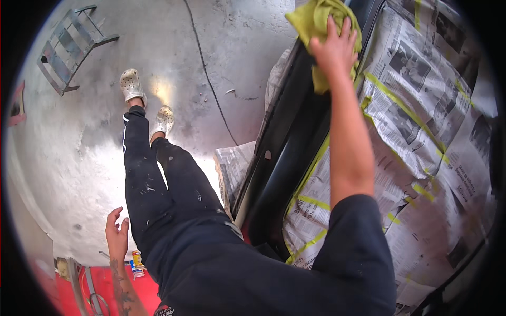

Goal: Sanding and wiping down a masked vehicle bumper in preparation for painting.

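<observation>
My right hand (334, 50) presses on a crumpled yellow-green cloth (321, 16), fingers spread over it and gripping it, against a glossy black painted panel (274, 168) at upper right. Newspaper sheets (408, 105) held with yellow tape cover the surface to the right of the panel. My left hand (117, 234) hangs low beside my left thigh, fingers loosely curved and apart, holding nothing.
My legs and speckled clogs stand on grey concrete, a dark cable (203, 63) running past them. A small slatted metal step (71, 45) lies upper left. More newspaper (232, 166) hangs left of the panel. Red surface (147, 292), small containers (138, 263) and metal bars at lower left.
</observation>
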The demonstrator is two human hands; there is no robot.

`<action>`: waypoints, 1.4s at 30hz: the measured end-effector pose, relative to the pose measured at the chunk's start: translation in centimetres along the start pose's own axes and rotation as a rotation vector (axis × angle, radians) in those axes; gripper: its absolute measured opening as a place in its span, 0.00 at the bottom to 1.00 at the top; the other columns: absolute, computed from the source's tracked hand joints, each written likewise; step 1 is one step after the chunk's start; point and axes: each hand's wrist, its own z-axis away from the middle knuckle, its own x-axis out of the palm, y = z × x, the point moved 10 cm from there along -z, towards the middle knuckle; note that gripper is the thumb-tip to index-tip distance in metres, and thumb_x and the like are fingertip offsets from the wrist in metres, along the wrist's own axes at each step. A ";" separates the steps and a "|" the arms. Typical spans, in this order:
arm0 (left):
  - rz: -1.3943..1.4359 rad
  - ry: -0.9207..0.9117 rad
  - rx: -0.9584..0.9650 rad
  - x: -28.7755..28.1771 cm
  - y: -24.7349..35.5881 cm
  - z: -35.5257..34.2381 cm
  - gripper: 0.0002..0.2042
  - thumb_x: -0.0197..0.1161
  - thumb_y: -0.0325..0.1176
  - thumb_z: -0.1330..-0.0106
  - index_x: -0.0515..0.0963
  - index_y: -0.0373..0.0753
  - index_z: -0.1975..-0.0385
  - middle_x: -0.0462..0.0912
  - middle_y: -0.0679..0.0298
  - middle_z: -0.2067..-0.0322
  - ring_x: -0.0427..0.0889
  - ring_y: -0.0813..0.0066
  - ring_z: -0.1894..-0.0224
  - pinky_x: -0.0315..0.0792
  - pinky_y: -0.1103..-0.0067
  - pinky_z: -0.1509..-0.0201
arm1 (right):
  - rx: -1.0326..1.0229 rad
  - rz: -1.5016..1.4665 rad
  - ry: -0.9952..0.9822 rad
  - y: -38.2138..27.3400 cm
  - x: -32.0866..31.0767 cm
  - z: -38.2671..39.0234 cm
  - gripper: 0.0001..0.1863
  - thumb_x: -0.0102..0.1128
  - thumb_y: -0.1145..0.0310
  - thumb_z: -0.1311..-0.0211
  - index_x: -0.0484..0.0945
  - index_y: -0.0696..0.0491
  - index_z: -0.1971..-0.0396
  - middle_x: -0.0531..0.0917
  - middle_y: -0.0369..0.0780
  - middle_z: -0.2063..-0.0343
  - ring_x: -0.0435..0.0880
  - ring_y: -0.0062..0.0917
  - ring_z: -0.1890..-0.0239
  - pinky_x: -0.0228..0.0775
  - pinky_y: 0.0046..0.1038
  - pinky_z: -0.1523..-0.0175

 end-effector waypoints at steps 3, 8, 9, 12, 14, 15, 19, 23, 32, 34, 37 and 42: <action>-0.010 -0.059 -0.061 -1.6 0.6 -2.1 0.18 0.59 0.28 0.33 0.73 0.39 0.43 0.76 0.59 0.44 0.73 0.62 0.41 0.66 0.66 0.40 | 0.091 0.091 -0.152 -4.1 -0.5 11.4 0.40 0.63 0.55 0.47 0.62 0.38 0.31 0.52 0.45 0.27 0.47 0.51 0.26 0.56 0.69 0.39; 0.184 -0.063 -0.037 -5.2 4.5 -7.4 0.19 0.59 0.28 0.34 0.73 0.39 0.42 0.76 0.57 0.44 0.74 0.62 0.42 0.67 0.68 0.42 | 0.175 0.188 -0.258 -4.8 0.2 17.6 0.43 0.67 0.54 0.51 0.61 0.38 0.31 0.50 0.47 0.28 0.46 0.52 0.26 0.58 0.67 0.39; 0.090 -0.074 -0.046 -6.3 5.5 -7.3 0.19 0.58 0.29 0.33 0.72 0.39 0.41 0.76 0.57 0.43 0.74 0.60 0.41 0.68 0.68 0.42 | 0.212 0.193 -0.254 -4.2 0.2 16.5 0.44 0.67 0.53 0.52 0.61 0.38 0.31 0.50 0.48 0.28 0.46 0.52 0.26 0.58 0.66 0.39; 0.086 -0.045 -0.061 -9.8 8.0 -9.4 0.19 0.58 0.29 0.32 0.72 0.39 0.41 0.76 0.57 0.42 0.74 0.59 0.40 0.68 0.68 0.42 | 0.239 0.230 -0.208 -2.9 0.6 8.5 0.45 0.67 0.53 0.52 0.60 0.38 0.31 0.51 0.48 0.28 0.48 0.52 0.26 0.60 0.64 0.39; 0.082 -0.051 -0.056 -11.7 9.2 -10.8 0.19 0.57 0.29 0.31 0.71 0.38 0.40 0.75 0.56 0.41 0.73 0.59 0.39 0.69 0.69 0.42 | 0.240 0.255 -0.136 -1.8 0.5 2.3 0.44 0.65 0.52 0.51 0.59 0.38 0.31 0.52 0.48 0.29 0.50 0.52 0.27 0.62 0.63 0.40; 0.096 -0.047 -0.050 -12.6 10.0 -11.5 0.19 0.57 0.29 0.31 0.71 0.38 0.40 0.75 0.56 0.41 0.73 0.59 0.39 0.70 0.69 0.42 | 0.258 0.259 -0.132 -1.2 0.7 -0.6 0.44 0.64 0.52 0.50 0.58 0.39 0.30 0.53 0.48 0.29 0.51 0.52 0.27 0.63 0.63 0.41; 0.097 -0.042 -0.049 -14.6 13.3 -13.8 0.19 0.57 0.29 0.31 0.70 0.36 0.40 0.74 0.56 0.40 0.73 0.60 0.39 0.70 0.70 0.42 | 0.315 0.222 -0.116 1.2 1.5 -11.3 0.46 0.63 0.51 0.49 0.55 0.39 0.29 0.54 0.49 0.29 0.54 0.53 0.28 0.64 0.63 0.42; 0.049 -0.063 -0.097 -15.3 16.4 -15.5 0.20 0.57 0.30 0.31 0.70 0.36 0.40 0.75 0.56 0.41 0.74 0.62 0.41 0.71 0.71 0.43 | 0.380 0.193 -0.149 2.7 2.2 -21.1 0.47 0.64 0.50 0.49 0.53 0.39 0.28 0.52 0.50 0.28 0.53 0.54 0.28 0.63 0.62 0.41; 0.089 -0.066 -0.113 -14.4 29.1 -18.4 0.20 0.58 0.31 0.31 0.71 0.35 0.40 0.76 0.52 0.44 0.76 0.65 0.44 0.69 0.71 0.40 | 0.309 0.177 -0.038 7.4 3.6 -39.6 0.50 0.62 0.48 0.47 0.49 0.43 0.26 0.47 0.52 0.26 0.44 0.58 0.26 0.51 0.68 0.35; 0.058 -0.089 -0.153 -14.5 32.2 -18.2 0.20 0.58 0.31 0.31 0.70 0.34 0.40 0.76 0.53 0.44 0.76 0.64 0.44 0.69 0.71 0.40 | 0.318 0.160 -0.043 8.8 3.9 -42.1 0.48 0.58 0.46 0.45 0.50 0.46 0.26 0.46 0.52 0.26 0.41 0.58 0.25 0.45 0.71 0.34; 0.067 -0.101 -0.122 -14.3 38.6 -19.5 0.20 0.57 0.31 0.30 0.70 0.34 0.39 0.76 0.52 0.43 0.75 0.63 0.43 0.69 0.71 0.39 | 0.239 0.314 0.098 9.9 3.1 -45.7 0.41 0.50 0.48 0.39 0.54 0.51 0.27 0.51 0.53 0.27 0.41 0.55 0.25 0.38 0.70 0.33; 0.047 -0.132 -0.102 -14.3 46.7 -20.9 0.20 0.57 0.31 0.30 0.70 0.33 0.39 0.75 0.54 0.42 0.75 0.63 0.42 0.69 0.71 0.38 | 0.187 0.331 0.119 10.1 3.0 -47.0 0.37 0.48 0.53 0.38 0.59 0.55 0.30 0.57 0.54 0.29 0.44 0.51 0.24 0.38 0.73 0.34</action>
